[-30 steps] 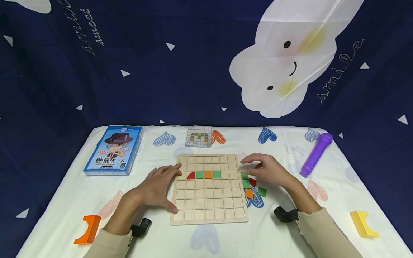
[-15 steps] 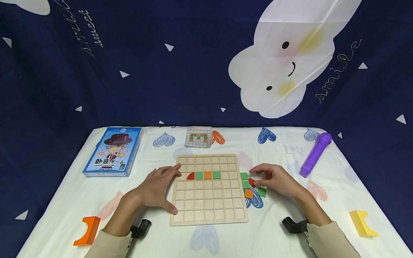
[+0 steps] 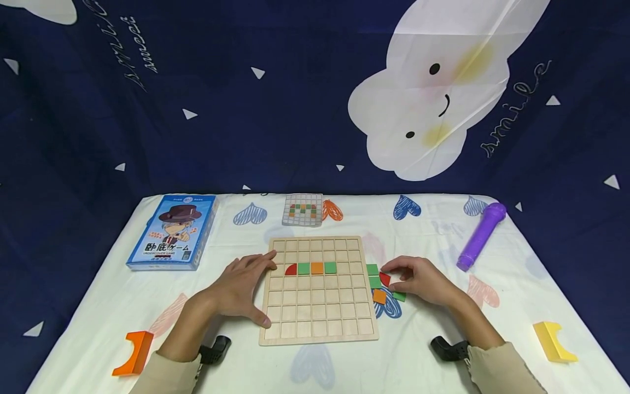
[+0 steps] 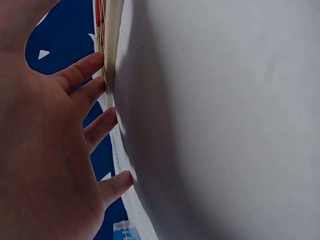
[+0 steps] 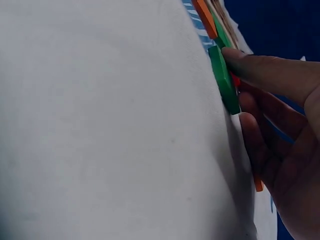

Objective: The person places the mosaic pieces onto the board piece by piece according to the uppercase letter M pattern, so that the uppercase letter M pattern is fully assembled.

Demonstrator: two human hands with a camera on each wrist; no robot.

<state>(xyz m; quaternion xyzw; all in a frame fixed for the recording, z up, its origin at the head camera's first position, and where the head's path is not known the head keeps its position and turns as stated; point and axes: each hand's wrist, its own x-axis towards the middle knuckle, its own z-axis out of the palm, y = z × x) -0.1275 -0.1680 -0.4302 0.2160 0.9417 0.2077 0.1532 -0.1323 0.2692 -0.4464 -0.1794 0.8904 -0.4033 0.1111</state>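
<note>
Fingers spread, my left hand (image 3: 242,284) rests along the left edge of a wooden grid board (image 3: 319,312); its fingertips touch the frame in the left wrist view. One row of the board holds a red quarter-circle tile (image 3: 291,269), a green tile (image 3: 303,268), an orange tile (image 3: 317,267) and another green tile (image 3: 330,267). Right of the board, my right hand (image 3: 425,280) has thumb and index finger curled at either side of a loose red tile (image 3: 385,279). A loose green tile (image 5: 223,80) lies right by the thumb, partly covered in the head view.
Two green tiles (image 3: 374,282) and an orange tile (image 3: 379,296) lie by the board's right edge. Behind the board is a pattern card (image 3: 302,210). A blue game box (image 3: 172,232), purple microphone (image 3: 482,235), orange block (image 3: 135,353) and yellow block (image 3: 553,342) stand around.
My right hand has moved down and slightly right from beside the board's upper right edge to the loose red tile. The left hand and the tiles on the board stay as they were.
</note>
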